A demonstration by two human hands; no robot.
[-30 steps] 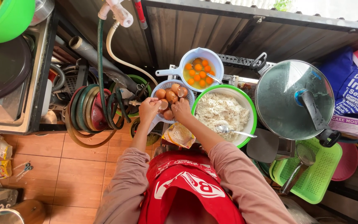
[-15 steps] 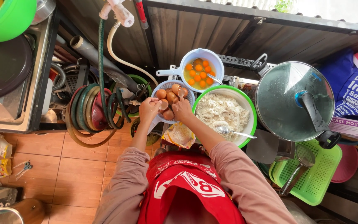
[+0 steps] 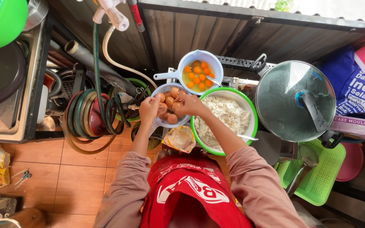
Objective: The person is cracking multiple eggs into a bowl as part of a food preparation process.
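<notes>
Holding an egg (image 3: 162, 108) w/ both hands over the small white bowl of brown eggs (image 3: 170, 122) — my left hand (image 3: 149, 109) has fingers curled round it from the left, my right hand (image 3: 187, 104) pinches in from the right, fingertips of both closed on the shell. Can't tell if the shell is cracked; it's mostly hidden by my fingers.

Bowl of whole eggs sits right under my hands, several brown ones showing betw. my wrists. Just behind it, touching or nearly so, is the pale blue handled bowl (image 3: 172, 74) w/ yolks (image 3: 197, 75) floating in clear white, a spoon resting at its right rim. To the right of the egg bowl, just beside it: green-rimmed bowl (image 3: 252, 112) full of white crumbly flour-like stuff, my right forearm crossing over its near-left edge. A crumpled wrapper (image 3: 181, 138) lies below the egg bowl, near my red apron (image 3: 193, 195).

Farther right — big pan w/ glass lid (image 3: 284, 99), black handle, then a green plastic tray (image 3: 324, 177) w/ a strainer on it. Left side: coiled hose (image 3: 91, 116) on the tile floor (image 3: 39, 162).
</notes>
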